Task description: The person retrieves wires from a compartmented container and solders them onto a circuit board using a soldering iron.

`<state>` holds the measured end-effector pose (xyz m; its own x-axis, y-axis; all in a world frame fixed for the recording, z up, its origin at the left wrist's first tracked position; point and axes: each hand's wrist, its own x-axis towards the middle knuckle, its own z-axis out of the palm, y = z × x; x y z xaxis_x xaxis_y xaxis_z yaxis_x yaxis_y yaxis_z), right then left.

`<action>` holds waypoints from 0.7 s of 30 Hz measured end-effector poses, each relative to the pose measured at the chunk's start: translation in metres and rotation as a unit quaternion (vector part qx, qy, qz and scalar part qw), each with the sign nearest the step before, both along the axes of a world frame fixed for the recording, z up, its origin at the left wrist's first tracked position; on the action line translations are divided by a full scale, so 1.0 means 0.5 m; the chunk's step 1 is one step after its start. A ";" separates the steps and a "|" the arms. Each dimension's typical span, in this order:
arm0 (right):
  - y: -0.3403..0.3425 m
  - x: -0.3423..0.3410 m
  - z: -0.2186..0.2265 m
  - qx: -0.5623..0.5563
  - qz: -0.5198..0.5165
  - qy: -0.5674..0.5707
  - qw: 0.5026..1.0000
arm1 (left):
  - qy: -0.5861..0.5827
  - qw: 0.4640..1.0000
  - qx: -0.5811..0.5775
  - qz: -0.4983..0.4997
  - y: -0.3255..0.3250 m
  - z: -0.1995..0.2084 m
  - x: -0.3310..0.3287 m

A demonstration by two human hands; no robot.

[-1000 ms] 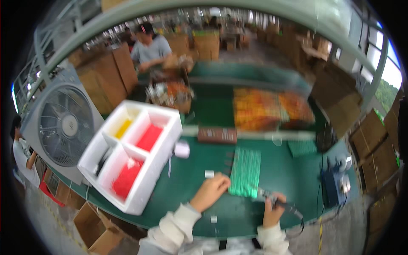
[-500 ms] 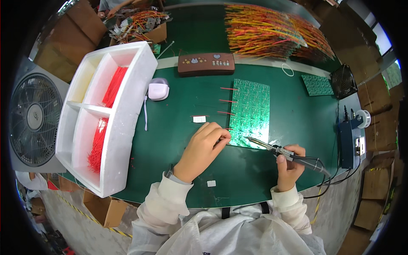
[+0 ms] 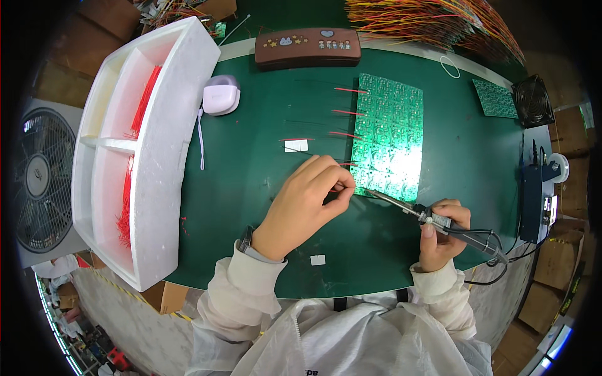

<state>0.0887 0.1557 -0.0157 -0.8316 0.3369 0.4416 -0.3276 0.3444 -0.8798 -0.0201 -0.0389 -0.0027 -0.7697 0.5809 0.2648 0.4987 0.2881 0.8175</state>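
Note:
A green circuit board panel (image 3: 389,119) lies on the bench ahead of me, with several red wires (image 3: 348,113) sticking out from its left edge. At the panel's near left corner, my left hand (image 3: 307,197) is closed in a pinch. A short bit of red wire (image 3: 333,192) shows between its fingers; the rest is hidden. My right hand (image 3: 442,241) grips a soldering iron (image 3: 407,207) like a pen. Its tip rests at or just over the panel's near edge, close to my left fingertips; actual contact cannot be made out.
Left stands a white foam box (image 3: 157,156) holding red wires, beside a fan (image 3: 37,178). A brown case (image 3: 307,53), a lilac small case (image 3: 221,99) and a wire bundle (image 3: 433,22) lie farther back. The soldering station (image 3: 533,200) sits at right, its cable near my right hand.
The whole view has shifted, and the bench appears closer. The iron's tip has come nearer to my left fingertips at the panel's corner. Both hands keep their grips.

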 end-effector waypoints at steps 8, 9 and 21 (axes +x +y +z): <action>0.000 0.001 0.000 -0.014 0.020 -0.022 0.999 | 0.011 1.000 0.002 -0.002 0.002 -0.002 0.002; -0.001 0.001 0.001 -0.014 0.020 -0.023 0.999 | 0.011 1.000 0.012 0.002 0.003 -0.003 0.004; 0.000 -0.001 0.001 -0.001 0.016 -0.023 1.000 | 0.009 1.000 0.007 0.007 0.003 -0.002 0.004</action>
<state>0.0881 0.1557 -0.0150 -0.8617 0.3099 0.4018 -0.2975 0.3330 -0.8948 -0.0179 -0.0376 -0.0039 -0.7731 0.5654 0.2875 0.5094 0.2833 0.8126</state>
